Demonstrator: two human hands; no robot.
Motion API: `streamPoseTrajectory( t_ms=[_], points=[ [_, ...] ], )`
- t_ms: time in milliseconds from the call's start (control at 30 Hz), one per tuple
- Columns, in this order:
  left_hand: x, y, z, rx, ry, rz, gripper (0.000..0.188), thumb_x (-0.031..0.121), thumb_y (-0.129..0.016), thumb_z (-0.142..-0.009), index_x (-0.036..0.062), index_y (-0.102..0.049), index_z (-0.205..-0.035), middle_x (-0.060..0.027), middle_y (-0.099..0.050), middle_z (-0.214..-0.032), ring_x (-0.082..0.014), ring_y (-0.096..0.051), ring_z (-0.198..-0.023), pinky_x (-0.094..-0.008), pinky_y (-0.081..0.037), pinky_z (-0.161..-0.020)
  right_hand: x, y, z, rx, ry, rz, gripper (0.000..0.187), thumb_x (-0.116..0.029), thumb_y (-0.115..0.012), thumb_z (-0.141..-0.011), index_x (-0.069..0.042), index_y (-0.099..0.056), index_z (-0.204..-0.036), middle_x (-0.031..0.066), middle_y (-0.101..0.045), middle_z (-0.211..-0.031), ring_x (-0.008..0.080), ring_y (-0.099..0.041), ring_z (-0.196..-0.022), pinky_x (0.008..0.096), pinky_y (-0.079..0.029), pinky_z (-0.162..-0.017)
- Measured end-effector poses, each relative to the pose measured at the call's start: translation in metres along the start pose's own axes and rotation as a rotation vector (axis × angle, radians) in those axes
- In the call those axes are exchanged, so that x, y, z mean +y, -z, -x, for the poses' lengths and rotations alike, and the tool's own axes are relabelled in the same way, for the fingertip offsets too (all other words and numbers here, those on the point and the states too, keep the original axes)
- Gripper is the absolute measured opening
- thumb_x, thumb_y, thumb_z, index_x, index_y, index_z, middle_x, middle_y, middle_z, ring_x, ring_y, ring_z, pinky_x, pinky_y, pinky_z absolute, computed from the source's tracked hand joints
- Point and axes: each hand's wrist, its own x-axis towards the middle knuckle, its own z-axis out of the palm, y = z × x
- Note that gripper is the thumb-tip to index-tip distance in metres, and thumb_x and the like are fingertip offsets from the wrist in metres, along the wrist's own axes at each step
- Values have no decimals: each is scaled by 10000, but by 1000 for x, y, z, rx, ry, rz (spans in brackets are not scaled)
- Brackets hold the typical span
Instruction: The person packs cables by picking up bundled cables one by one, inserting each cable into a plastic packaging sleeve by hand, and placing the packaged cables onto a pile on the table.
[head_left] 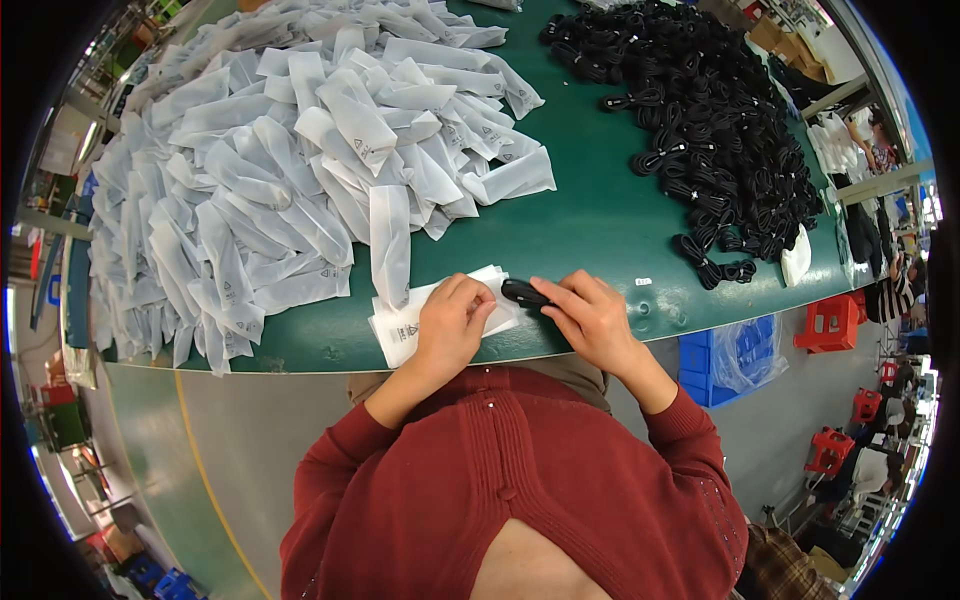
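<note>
Just in front of me a stack of flat, whitish plastic bags (398, 332) lies at the table's edge. My left hand (452, 318) is closed over the stack, its thumb and fingers pinching the top bag near its right end. A coiled black cable (524, 293) is gripped in my right hand (592, 318), between thumb and fingers. The cable's left end points at the bags, close beside my left fingertips. A filled frosted bag (390, 240) lies just beyond the stack, partly over its far edge.
A large heap of filled frosted bags (250, 180) covers the green table's (590, 190) left side. Coiled black cables (720, 130) are piled at the right, with a white bag (796, 258) beside them. A blue crate (697, 370) and red stools (830, 322) stand on the floor to the right.
</note>
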Motion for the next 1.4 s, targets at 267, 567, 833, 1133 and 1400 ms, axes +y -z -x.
streamPoseTrajectory(
  t_ms=[267, 567, 833, 1133, 1400],
  points=[
    [-2, 2, 1, -1, -8, 157, 117, -24, -673, -832, 10, -571, -879, -109, -577, -860, -265, -575, -751, -359, -485, -661, 7, 2, -3, -207, 35, -30, 365, -124, -726, -841, -135, -694, -1205, 60, -555, -828, 233, -575, -710, 340, -458, -637],
    [12, 15, -16, -92, -399, -24, 186, -35, -668, -768, 34, -540, -883, -121, -567, -968, -336, -529, -884, -407, -445, -782, 8, -14, -11, -282, -708, -843, 162, -158, -661, -958, -3, -628, -992, 30, -631, -797, 105, -577, -740, 274, -476, -690],
    [37, 54, -51, -77, -118, 369, 109, -21, -627, -864, 35, -540, -895, -94, -581, -1049, -207, -550, -928, -310, -450, -831, -13, -3, -48, 20, -106, -1064, 371, 33, -615, -917, -32, -612, -1283, 107, -512, -1171, 176, -555, -1015, 315, -483, -892],
    [54, 124, -112, 284, -202, 377, 70, 95, -609, -962, 37, -591, -998, 1, -587, -1000, -77, -486, -807, -210, -398, -723, -9, -34, -103, 189, -261, -531, 123, -61, -667, -910, -6, -664, -1020, 91, -597, -930, 159, -619, -743, 284, -502, -636],
    [-4, 103, -46, 256, -192, -569, 432, 153, -802, -785, -1, -558, -1106, -153, -565, -1134, -344, -566, -1053, -445, -489, -851, 13, -7, -71, -286, -306, 108, 258, -255, -776, -825, -28, -681, -903, 105, -650, -863, 260, -654, -746, 358, -513, -657]
  ],
)
